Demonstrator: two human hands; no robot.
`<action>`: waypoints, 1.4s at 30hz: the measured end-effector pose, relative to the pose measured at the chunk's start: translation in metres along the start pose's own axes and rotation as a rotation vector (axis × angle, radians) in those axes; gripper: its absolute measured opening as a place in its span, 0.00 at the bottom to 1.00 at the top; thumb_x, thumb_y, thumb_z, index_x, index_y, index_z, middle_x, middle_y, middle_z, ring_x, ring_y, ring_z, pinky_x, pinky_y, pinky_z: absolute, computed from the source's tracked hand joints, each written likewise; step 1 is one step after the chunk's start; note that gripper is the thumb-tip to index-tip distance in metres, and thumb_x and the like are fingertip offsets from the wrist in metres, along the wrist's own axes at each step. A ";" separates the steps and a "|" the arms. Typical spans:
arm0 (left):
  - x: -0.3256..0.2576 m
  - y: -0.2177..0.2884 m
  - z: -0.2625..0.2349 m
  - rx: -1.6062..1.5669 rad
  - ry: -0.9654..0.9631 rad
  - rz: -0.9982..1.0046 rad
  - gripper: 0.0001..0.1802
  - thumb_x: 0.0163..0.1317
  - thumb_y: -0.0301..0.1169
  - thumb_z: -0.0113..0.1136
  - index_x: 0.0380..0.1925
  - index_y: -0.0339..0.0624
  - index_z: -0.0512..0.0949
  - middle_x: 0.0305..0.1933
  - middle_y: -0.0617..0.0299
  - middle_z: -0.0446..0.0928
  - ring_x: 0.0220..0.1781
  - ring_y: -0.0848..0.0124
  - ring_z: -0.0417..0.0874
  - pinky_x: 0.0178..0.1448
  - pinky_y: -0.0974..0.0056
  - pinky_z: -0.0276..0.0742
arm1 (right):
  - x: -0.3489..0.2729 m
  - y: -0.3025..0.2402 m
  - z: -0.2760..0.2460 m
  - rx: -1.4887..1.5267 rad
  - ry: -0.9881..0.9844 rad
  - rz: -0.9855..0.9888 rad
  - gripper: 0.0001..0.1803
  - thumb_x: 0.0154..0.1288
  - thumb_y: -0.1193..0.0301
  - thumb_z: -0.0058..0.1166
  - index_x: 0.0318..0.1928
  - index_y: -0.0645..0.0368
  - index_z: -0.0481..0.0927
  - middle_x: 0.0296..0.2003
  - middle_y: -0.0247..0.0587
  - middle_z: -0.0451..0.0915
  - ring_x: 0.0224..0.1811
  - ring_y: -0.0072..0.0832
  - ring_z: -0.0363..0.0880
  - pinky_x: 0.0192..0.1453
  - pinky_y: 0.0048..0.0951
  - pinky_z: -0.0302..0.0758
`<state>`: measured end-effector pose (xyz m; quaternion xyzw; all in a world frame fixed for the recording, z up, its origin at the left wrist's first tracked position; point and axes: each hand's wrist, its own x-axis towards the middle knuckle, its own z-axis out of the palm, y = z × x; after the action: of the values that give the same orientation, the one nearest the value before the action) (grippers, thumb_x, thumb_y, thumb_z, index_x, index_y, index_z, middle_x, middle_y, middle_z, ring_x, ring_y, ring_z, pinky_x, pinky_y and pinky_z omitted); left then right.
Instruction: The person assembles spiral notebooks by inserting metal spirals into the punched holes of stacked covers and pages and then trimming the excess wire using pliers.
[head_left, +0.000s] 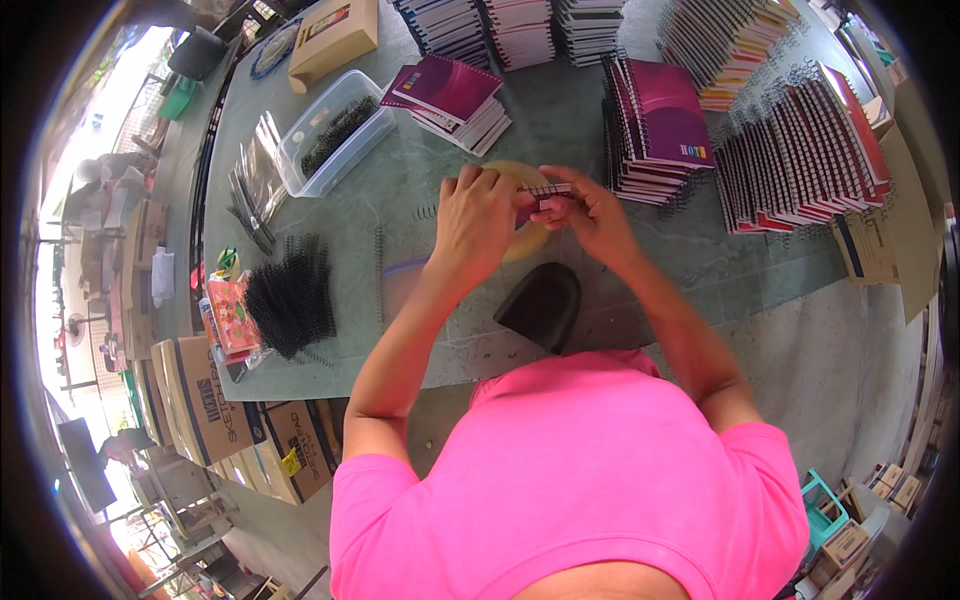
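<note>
Both hands are on a small notebook [549, 191] above the middle of the table, its edge lined with dark coil loops. My left hand [476, 212] grips its left side, fingers curled over it. On the right side, my right hand [597, 222] pinches the edge with thumb and fingers. A spiral coil end [427, 212] sticks out just left of my left hand; whether it runs into the notebook is hidden. Beneath my hands lies a round yellowish disc [520, 240]. Nearer to me rests a dark, rounded block-like object [545, 303].
Purple notebooks [450, 90] and a taller purple stack [660, 115] stand beyond my hands. Spiral-bound stacks [800, 160] fill the right. A clear plastic bin [360, 170] holds black coils; a black coil bundle [290, 295] lies at left. Cartons [200, 400] stand beside the table.
</note>
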<state>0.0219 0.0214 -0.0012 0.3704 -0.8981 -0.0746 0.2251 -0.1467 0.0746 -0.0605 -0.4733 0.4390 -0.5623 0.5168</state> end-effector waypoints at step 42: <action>0.016 0.018 0.025 -0.414 -0.060 0.157 0.10 0.42 0.21 0.59 0.27 0.39 0.73 0.29 0.53 0.72 0.37 0.53 0.75 0.38 0.55 0.71 | -0.009 -0.007 -0.001 -0.940 0.197 -0.544 0.11 0.55 0.79 0.51 0.40 0.62 0.78 0.31 0.47 0.80 0.30 0.44 0.79 0.36 0.37 0.75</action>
<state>-0.0112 0.0221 -0.0122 0.2426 -0.8961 -0.2505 0.2746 -0.1488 0.0846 -0.0543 -0.6947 0.5509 -0.4605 0.0422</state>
